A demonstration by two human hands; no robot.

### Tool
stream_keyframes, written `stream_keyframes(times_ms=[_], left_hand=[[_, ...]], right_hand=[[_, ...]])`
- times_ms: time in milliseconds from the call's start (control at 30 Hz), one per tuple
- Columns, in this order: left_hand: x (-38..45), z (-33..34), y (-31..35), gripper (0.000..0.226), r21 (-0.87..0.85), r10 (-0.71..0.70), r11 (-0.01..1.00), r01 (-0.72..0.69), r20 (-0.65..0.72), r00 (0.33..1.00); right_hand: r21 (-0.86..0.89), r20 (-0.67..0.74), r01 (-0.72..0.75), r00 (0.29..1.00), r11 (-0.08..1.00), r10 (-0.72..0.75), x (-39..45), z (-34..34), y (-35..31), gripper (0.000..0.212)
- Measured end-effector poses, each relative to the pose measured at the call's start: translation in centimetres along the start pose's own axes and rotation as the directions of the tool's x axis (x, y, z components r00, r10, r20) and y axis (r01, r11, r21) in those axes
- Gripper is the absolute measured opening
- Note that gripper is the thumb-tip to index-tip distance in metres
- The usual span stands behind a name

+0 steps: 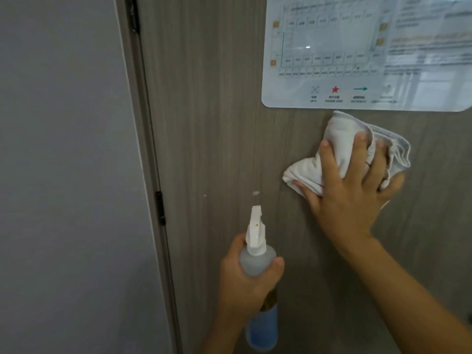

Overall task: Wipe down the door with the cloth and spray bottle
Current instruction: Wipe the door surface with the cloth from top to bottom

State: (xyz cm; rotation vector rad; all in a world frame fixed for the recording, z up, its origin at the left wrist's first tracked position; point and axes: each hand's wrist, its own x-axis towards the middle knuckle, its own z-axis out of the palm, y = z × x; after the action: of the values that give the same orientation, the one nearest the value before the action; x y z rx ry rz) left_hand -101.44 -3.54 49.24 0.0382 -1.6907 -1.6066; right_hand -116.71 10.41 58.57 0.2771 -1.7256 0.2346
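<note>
A grey-brown wood-grain door point(217, 111) fills most of the head view. My right hand point(350, 192) presses a crumpled white cloth point(339, 146) flat against the door, fingers spread over it, just below a white laminated floor-plan sign point(357, 52). My left hand point(245, 282) grips a translucent spray bottle point(258, 261) with a white nozzle and blue liquid in its lower part. The nozzle points up at the door. Two small white spots point(255, 193) sit on the door just above the nozzle.
A grey wall point(63, 162) lies to the left of the door. The door frame point(145, 139) runs along the door's left edge, with dark hinges point(160, 208) at mid height and near the top.
</note>
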Motion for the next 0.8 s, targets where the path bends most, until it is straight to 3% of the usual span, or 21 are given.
stream_keyframes(times_ms=[233,533,800], left_hand=[[0.8,-6.6,-1.6,0.053,0.033,-0.002,0.999,0.007,-0.152,0.988],[3.7,-12.8,-1.5,0.044,0.033,0.059,0.998,-0.056,-0.110,0.992],[5.5,-18.1,-4.0,0.070,0.023,-0.003,1.000,0.005,-0.070,0.998]], right_hand=[[0.006,0.049,-0.020,0.999,1.000,0.020,-0.2,-0.1,-0.5,0.078],[-0.020,0.062,0.133,0.989,0.991,-0.131,-3.6,1.5,-4.4,0.081],[0.003,0.147,0.087,0.985,0.996,-0.086,-8.3,4.8,-13.1,0.088]])
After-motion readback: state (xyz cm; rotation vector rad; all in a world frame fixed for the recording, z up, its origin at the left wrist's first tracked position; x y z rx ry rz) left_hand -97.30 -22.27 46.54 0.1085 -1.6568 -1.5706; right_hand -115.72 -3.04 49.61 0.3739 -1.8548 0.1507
